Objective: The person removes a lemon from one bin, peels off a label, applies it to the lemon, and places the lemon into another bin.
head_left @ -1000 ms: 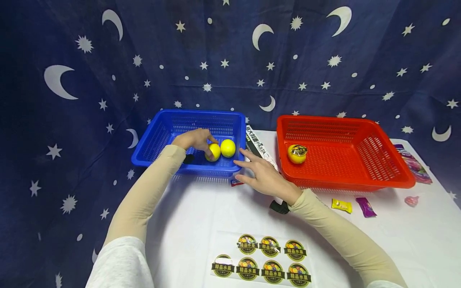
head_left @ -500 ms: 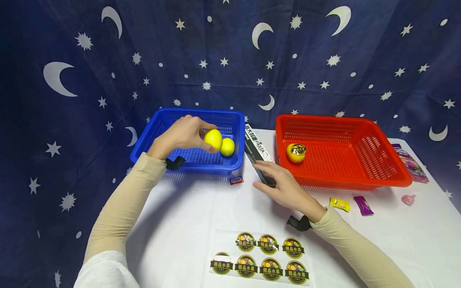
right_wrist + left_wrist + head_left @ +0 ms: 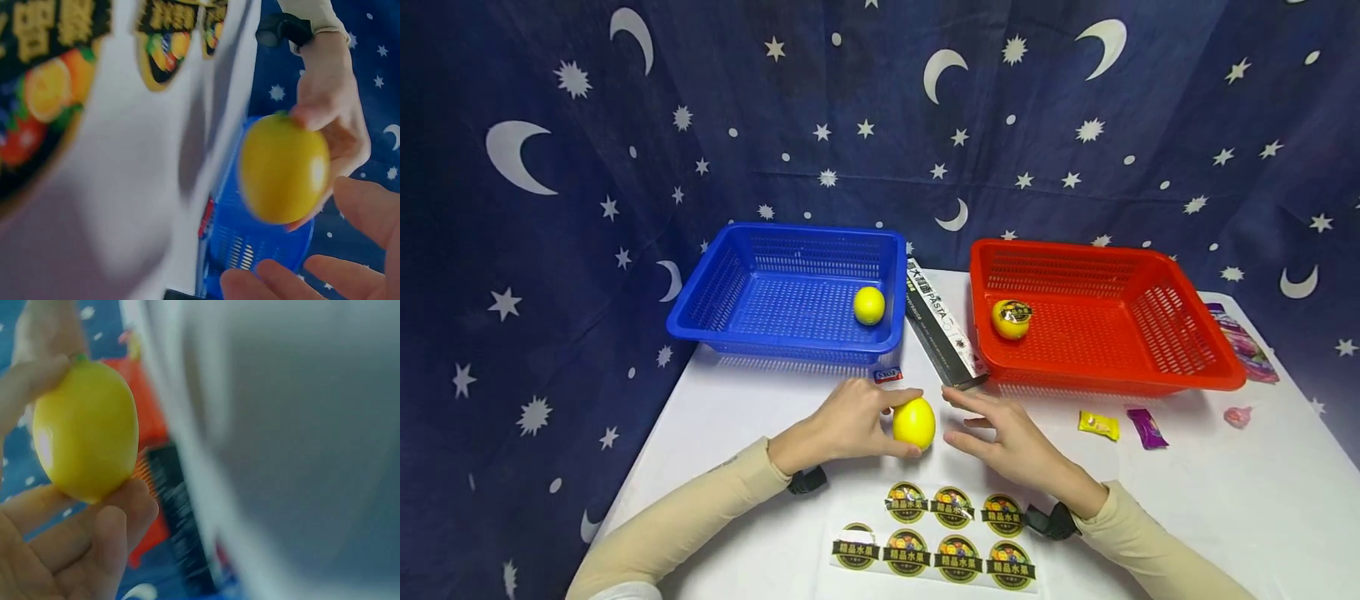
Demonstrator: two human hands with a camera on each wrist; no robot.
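My left hand (image 3: 853, 421) grips a yellow lemon (image 3: 914, 423) between thumb and fingers, just beyond the sticker sheet. The left wrist view shows the lemon (image 3: 87, 431) with a small green spot at its end. To its right, my right hand (image 3: 1007, 437) has its fingers spread, a small gap from the fruit. In front of both hands lies the sheet of round fruit stickers (image 3: 934, 533), black and gold. Another yellow fruit (image 3: 869, 306) sits in the blue basket (image 3: 790, 343). The red basket (image 3: 1105, 379) contains a yellow fruit (image 3: 1009, 321) bearing one such sticker.
Between the baskets a black-and-white pasta box (image 3: 943, 333) lies at an angle. A small red-and-blue wrapped candy (image 3: 887, 375) is before the blue basket. Yellow (image 3: 1098, 425), purple (image 3: 1147, 428) and pink (image 3: 1237, 417) sweets lie right. A purple packet (image 3: 1243, 346) is beyond the red basket.
The left hand has lifted the lemon out of the blue basket and brought it toward the sticker sheet. My right hand has drawn back from the blue basket to beside the lemon.
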